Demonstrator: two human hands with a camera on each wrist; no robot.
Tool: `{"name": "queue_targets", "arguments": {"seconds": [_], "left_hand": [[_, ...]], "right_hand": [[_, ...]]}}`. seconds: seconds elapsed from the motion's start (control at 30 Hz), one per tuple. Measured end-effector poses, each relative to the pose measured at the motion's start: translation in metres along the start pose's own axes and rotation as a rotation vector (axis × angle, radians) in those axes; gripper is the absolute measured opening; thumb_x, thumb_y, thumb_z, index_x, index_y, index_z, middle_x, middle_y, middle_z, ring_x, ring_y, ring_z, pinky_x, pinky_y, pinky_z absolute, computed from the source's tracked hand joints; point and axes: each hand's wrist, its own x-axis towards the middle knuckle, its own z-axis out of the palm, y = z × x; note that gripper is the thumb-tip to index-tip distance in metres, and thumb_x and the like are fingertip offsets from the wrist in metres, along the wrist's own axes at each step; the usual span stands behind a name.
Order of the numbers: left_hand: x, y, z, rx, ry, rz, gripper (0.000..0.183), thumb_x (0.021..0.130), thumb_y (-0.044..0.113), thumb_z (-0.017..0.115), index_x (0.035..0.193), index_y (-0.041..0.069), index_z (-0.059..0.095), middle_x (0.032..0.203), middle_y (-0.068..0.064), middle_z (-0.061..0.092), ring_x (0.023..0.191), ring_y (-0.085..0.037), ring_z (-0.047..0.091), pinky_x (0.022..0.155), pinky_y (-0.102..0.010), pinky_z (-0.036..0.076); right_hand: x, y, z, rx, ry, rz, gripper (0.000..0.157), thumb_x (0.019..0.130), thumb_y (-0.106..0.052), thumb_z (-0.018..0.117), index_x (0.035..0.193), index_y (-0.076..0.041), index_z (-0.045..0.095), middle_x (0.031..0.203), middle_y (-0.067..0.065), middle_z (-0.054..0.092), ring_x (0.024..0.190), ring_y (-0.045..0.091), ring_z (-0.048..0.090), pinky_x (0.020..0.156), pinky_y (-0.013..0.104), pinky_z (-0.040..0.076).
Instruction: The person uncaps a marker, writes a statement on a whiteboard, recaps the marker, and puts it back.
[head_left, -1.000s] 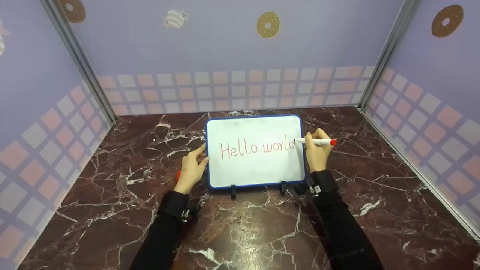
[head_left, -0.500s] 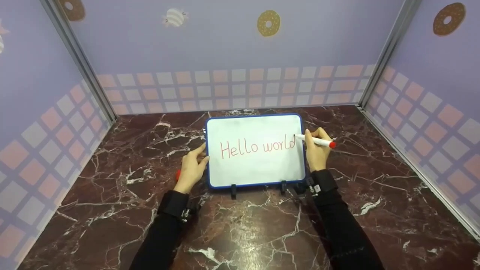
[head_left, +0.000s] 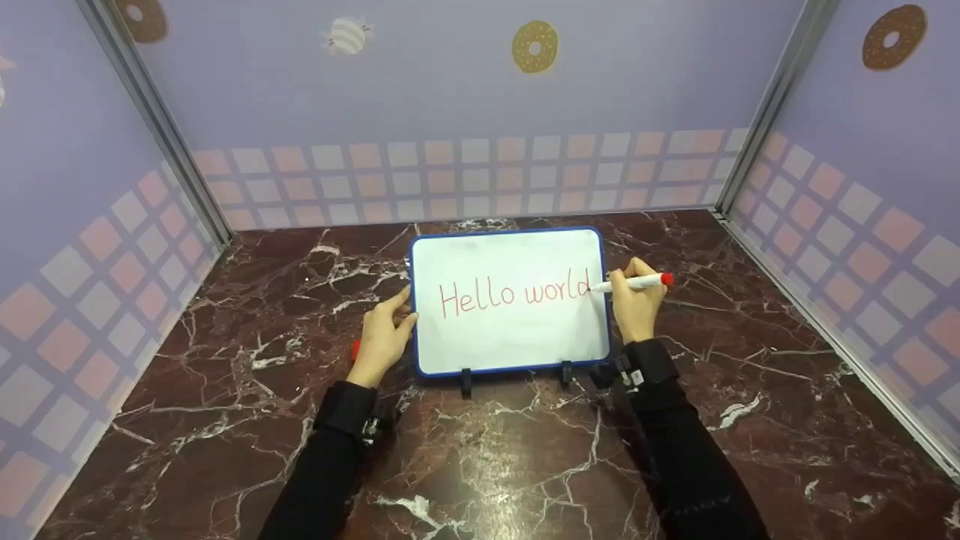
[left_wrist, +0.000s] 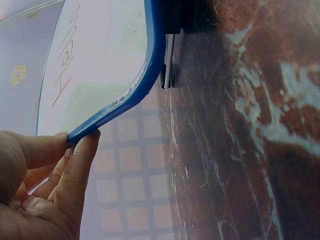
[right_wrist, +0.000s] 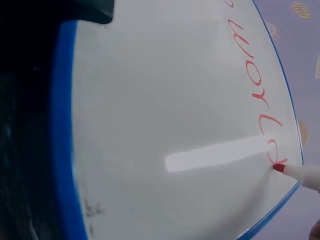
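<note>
A blue-framed whiteboard [head_left: 510,337] stands propped up on the table, with "Hello world" written on it in red. My left hand [head_left: 384,337] pinches the board's left edge between thumb and fingers, as the left wrist view shows at the board's blue rim [left_wrist: 107,114]. In my right hand [head_left: 636,304] is a white marker [head_left: 637,283] with a red end, held like a pen. Its red tip [right_wrist: 279,168] meets the board at the foot of the letter d. Most of the right hand lies outside the right wrist view.
Black stand feet [head_left: 466,382] hold the board's lower edge. A small red object [head_left: 356,349], partly hidden, lies behind the left wrist. The dark marbled table [head_left: 480,457] is enclosed by patterned lilac walls [head_left: 435,82] at the back and sides.
The marker tip first rose to the top of the d, then came down along its stem to the foot, leaving a red stroke. The left hand stays on the board's edge.
</note>
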Motion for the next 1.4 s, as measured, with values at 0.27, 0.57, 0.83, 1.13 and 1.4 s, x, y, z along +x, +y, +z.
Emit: {"name": "queue_targets", "arguments": {"seconds": [0.27, 0.57, 0.83, 1.13, 1.4], "left_hand": [[0.001, 0.0, 0.002, 0.011, 0.012, 0.0, 0.05, 0.094, -0.001, 0.062, 0.142, -0.001, 0.05, 0.113, -0.027, 0.069, 0.092, -0.035, 0.072, 0.072, -0.036, 0.062], [0.001, 0.0, 0.001, 0.006, 0.015, -0.004, 0.05, 0.094, -0.002, 0.062, 0.142, 0.0, 0.051, 0.112, -0.027, 0.069, 0.089, -0.034, 0.072, 0.069, -0.035, 0.061], [0.0, 0.0, 0.0, 0.001, 0.011, -0.008, 0.049, 0.094, -0.001, 0.061, 0.142, 0.0, 0.05, 0.114, -0.028, 0.068, 0.095, -0.037, 0.072, 0.072, -0.037, 0.062], [0.001, 0.0, 0.001, 0.017, 0.024, 0.02, 0.049, 0.094, -0.002, 0.062, 0.141, -0.001, 0.051, 0.111, -0.027, 0.069, 0.09, -0.036, 0.073, 0.07, -0.037, 0.062], [0.0, 0.001, 0.001, 0.01, 0.02, 0.014, 0.049, 0.093, -0.002, 0.062, 0.141, -0.001, 0.051, 0.112, -0.029, 0.069, 0.092, -0.037, 0.072, 0.071, -0.037, 0.062]], "right_hand": [[0.002, -0.004, -0.002, -0.037, -0.005, -0.005, 0.026, 0.075, 0.017, 0.054, 0.06, 0.018, 0.032, 0.052, -0.007, 0.027, 0.049, -0.002, 0.02, 0.049, 0.015, 0.013], [0.006, 0.003, -0.007, 0.117, 0.032, 0.023, 0.027, 0.084, 0.014, 0.056, 0.065, 0.019, 0.037, 0.049, -0.007, 0.042, 0.044, 0.0, 0.041, 0.043, 0.012, 0.031], [0.004, 0.012, -0.006, 0.153, 0.013, 0.028, 0.029, 0.088, 0.006, 0.065, 0.071, 0.021, 0.047, 0.056, -0.004, 0.052, 0.051, 0.005, 0.049, 0.048, 0.014, 0.038], [0.004, 0.008, -0.006, 0.093, 0.013, -0.003, 0.027, 0.083, 0.014, 0.057, 0.063, 0.018, 0.039, 0.049, -0.008, 0.046, 0.045, -0.001, 0.043, 0.044, 0.012, 0.032], [0.004, -0.001, -0.007, -0.041, 0.023, -0.011, 0.026, 0.077, 0.016, 0.055, 0.06, 0.016, 0.036, 0.049, -0.009, 0.036, 0.044, -0.004, 0.032, 0.045, 0.011, 0.022]]}}
